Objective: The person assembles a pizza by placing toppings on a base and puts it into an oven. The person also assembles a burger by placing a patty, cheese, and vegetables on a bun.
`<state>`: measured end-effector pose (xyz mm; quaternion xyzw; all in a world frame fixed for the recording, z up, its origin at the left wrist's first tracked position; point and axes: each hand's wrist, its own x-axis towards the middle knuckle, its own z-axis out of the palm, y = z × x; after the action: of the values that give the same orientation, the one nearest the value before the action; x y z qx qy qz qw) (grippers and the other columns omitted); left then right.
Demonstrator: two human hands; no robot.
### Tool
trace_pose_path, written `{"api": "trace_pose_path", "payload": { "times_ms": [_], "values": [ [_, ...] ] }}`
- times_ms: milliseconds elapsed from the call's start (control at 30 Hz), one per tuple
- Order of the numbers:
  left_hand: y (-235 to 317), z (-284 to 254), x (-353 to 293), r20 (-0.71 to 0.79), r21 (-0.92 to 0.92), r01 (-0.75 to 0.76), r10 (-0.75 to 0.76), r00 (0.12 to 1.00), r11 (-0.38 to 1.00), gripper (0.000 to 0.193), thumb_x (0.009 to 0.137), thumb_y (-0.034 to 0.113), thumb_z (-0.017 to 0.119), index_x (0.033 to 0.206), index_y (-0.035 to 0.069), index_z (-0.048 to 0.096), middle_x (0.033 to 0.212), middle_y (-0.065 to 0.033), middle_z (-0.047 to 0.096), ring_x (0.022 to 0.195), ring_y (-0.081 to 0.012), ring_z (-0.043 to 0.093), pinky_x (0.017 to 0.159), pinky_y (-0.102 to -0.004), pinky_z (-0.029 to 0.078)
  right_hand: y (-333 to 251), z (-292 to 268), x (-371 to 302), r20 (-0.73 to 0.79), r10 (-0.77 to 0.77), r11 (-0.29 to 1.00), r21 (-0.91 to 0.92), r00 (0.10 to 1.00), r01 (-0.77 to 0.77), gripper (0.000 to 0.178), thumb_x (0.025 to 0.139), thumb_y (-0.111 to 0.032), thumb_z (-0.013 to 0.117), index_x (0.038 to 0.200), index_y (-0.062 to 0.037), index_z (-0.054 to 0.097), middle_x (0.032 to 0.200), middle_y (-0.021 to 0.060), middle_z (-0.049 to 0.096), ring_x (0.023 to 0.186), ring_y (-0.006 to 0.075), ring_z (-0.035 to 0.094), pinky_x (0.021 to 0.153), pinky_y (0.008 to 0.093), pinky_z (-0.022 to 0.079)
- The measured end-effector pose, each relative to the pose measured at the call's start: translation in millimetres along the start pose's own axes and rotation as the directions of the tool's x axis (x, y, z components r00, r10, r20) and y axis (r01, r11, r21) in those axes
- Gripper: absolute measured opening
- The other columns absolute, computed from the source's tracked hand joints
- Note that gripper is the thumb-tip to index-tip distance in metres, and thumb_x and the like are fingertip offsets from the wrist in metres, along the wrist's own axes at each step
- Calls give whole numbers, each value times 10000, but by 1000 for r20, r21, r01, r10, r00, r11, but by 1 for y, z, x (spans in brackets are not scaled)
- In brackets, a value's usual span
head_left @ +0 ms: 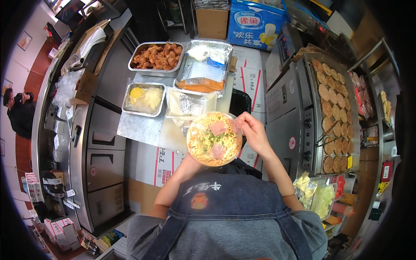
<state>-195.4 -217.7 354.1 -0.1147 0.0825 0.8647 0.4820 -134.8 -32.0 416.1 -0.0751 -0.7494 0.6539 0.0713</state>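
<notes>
A round pizza (215, 145) topped with yellow shreds, green bits and pink ham slices is held up in front of my apron. Clear plastic seems to cover it. My left hand (190, 164) supports it from below at the near left; the fingers are hidden beneath it. With its fingers closed, my right hand (252, 131) pinches the clear plastic (236, 125) at the pizza's right edge. Just beyond lies a bag of pale food (190, 103) on the metal table (136, 129), close to the pizza's far rim.
Metal trays hold browned meat chunks (158, 56), yellow and pale food (146, 99), and bagged items (206, 65). On the right, a griddle (353, 147) carries many round patties (331, 110). Shredded lettuce (324, 199) sits near my right elbow. Steel cabinets (106, 164) stand left; another person (19, 110) is far left.
</notes>
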Motion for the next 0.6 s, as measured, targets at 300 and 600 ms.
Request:
{"api": "trace_pose_path", "payload": {
  "times_ms": [300, 600],
  "values": [
    [10, -40, 17, 118, 332, -78, 40, 992, 940, 775, 860, 667, 325, 1391, 102, 307, 1394, -145, 376, 1236, -328, 410, 1030, -470, 338, 26, -1, -8, -214, 157, 953, 289, 964, -91, 202, 928, -122, 445, 741, -54, 477, 696, -10, 484, 554, 50, 448, 497, 196, 407],
    [9, 16, 6, 128, -30, 52, -48, 991, 998, 815, 845, 685, 324, 1366, 58, 349, 1375, -195, 387, 1224, -395, 411, 1008, -527, 345, 55, -12, -27, -169, 339, 935, 174, 926, -310, 196, 921, -192, 503, 795, -52, 555, 677, -7, 531, 616, 63, 510, 517, 228, 444]
  ]
}}
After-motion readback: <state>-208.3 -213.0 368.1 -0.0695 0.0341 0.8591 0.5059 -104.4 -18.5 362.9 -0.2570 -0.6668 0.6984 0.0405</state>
